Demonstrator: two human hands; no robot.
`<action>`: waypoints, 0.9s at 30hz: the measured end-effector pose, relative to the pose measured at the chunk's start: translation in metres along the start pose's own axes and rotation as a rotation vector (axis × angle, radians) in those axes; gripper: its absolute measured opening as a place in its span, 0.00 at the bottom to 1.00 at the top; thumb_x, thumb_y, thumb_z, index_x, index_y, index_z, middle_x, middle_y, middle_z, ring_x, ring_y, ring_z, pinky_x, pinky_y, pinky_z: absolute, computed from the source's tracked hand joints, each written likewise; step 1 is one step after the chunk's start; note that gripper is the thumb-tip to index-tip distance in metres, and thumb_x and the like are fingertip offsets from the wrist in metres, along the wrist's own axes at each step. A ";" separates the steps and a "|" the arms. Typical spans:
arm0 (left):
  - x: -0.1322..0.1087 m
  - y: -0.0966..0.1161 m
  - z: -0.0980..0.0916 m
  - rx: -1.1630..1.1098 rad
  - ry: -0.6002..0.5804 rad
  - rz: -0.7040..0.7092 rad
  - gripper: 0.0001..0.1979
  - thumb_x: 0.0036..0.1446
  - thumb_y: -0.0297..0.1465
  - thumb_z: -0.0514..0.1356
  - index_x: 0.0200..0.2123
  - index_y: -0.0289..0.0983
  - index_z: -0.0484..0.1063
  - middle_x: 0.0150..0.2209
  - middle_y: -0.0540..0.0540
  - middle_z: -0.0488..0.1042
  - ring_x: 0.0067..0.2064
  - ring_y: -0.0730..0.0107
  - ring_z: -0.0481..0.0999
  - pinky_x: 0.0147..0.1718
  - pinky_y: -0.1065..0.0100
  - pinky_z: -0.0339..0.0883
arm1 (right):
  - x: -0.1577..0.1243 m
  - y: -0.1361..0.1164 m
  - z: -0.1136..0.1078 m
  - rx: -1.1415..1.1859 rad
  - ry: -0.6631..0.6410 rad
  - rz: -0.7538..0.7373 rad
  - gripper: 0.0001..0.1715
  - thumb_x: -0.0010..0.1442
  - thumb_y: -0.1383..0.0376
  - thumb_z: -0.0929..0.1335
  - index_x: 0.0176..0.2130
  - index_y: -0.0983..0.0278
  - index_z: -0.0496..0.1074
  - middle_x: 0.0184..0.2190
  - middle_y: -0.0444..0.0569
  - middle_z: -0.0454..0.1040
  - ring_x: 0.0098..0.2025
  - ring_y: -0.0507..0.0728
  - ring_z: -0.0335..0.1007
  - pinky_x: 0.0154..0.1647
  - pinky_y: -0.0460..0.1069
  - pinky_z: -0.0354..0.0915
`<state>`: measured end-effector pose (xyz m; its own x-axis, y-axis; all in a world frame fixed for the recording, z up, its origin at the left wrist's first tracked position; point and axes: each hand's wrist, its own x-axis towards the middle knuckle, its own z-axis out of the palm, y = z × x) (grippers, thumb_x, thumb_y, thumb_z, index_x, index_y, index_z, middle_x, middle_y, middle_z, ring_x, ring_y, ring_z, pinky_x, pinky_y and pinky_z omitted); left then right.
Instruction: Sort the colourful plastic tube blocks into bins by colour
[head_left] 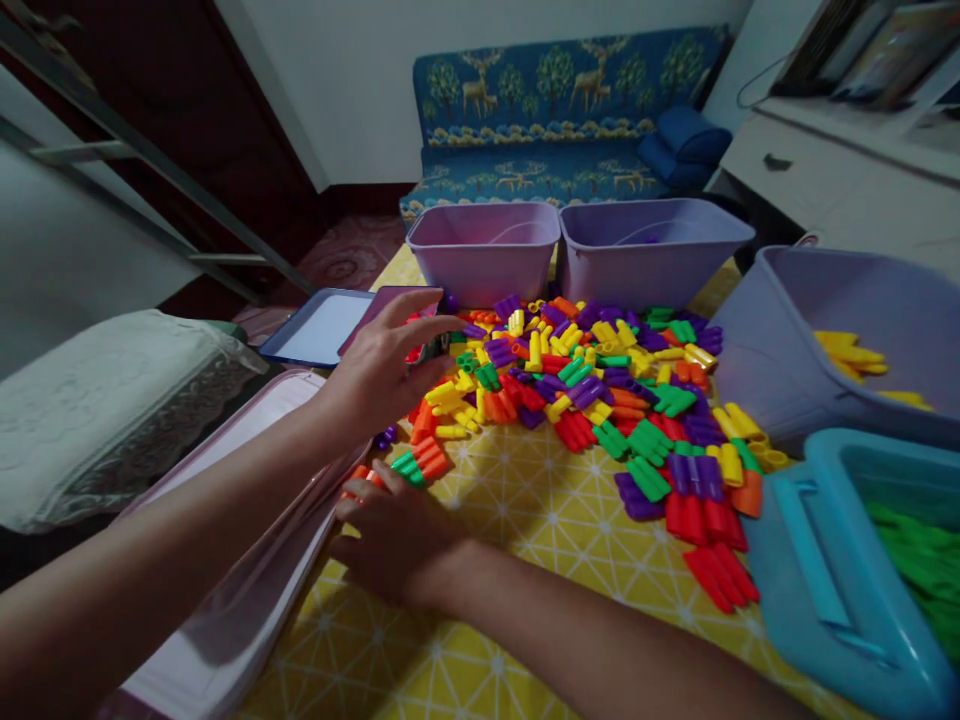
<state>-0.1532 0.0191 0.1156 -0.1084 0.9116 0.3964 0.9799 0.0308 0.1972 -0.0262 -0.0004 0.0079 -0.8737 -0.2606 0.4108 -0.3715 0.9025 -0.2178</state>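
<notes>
My left hand [382, 360] hovers over the left edge of the pile, fingers stretched and apart, with nothing visible in it. Beneath and beside it lie plastic connector toy pieces [581, 390] shaped like joined tubes, in yellow, purple, red, green and orange. Lower down, my right hand [401, 535] rests near the table's left edge with its fingers spread. Its fingertips touch an orange piece [360, 478], partly hidden by them. In line with that piece lie a green piece [407, 468] and another orange piece [431, 458].
Two purple bins [487, 250] [656, 240] stand at the back. A third purple bin [780, 350], right, holds yellow pieces. A turquoise bin [795, 600] with green pieces stands nearer. Pale lids [247, 520] lie left; a blue-rimmed tray [319, 325] lies beyond. Yellow patterned cloth [517, 520] covers the table.
</notes>
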 end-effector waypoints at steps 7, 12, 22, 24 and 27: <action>-0.018 0.001 0.005 -0.067 -0.054 -0.039 0.16 0.60 0.36 0.53 0.49 0.41 0.72 0.57 0.43 0.65 0.58 0.58 0.66 0.55 0.55 0.64 | -0.012 0.059 -0.012 -0.198 0.005 0.336 0.10 0.63 0.68 0.63 0.42 0.62 0.72 0.46 0.51 0.71 0.57 0.60 0.57 0.64 0.66 0.41; -0.027 0.011 0.032 -0.210 -0.086 -0.015 0.15 0.60 0.31 0.54 0.50 0.40 0.71 0.56 0.41 0.66 0.57 0.61 0.67 0.55 0.57 0.64 | -0.050 0.102 -0.046 -0.296 0.150 0.719 0.13 0.64 0.67 0.61 0.42 0.61 0.74 0.55 0.51 0.66 0.65 0.64 0.46 0.65 0.70 0.32; 0.030 0.066 0.124 -0.249 -0.043 0.057 0.23 0.58 0.34 0.56 0.57 0.41 0.64 0.62 0.39 0.58 0.62 0.52 0.59 0.58 0.48 0.56 | -0.174 -0.012 -0.083 -0.402 0.284 1.119 0.31 0.60 0.64 0.63 0.62 0.58 0.56 0.69 0.51 0.39 0.69 0.69 0.33 0.64 0.70 0.46; 0.048 0.073 0.139 -0.185 -0.060 0.052 0.26 0.55 0.38 0.59 0.57 0.41 0.64 0.62 0.39 0.57 0.64 0.48 0.54 0.61 0.43 0.47 | -0.198 -0.032 -0.080 -0.415 0.276 1.180 0.34 0.60 0.63 0.63 0.64 0.57 0.52 0.69 0.51 0.37 0.69 0.70 0.33 0.63 0.71 0.48; 0.062 0.079 0.155 -0.124 -0.054 0.033 0.28 0.55 0.42 0.59 0.58 0.42 0.63 0.59 0.40 0.63 0.64 0.48 0.53 0.62 0.41 0.37 | -0.217 -0.048 -0.074 -0.387 0.281 1.262 0.36 0.61 0.62 0.62 0.65 0.58 0.47 0.69 0.53 0.35 0.69 0.70 0.34 0.61 0.70 0.52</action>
<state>-0.0565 0.1413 0.0165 -0.0640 0.9320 0.3566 0.9540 -0.0477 0.2958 0.2046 0.0385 -0.0054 -0.4399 0.8489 0.2929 0.7839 0.5222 -0.3358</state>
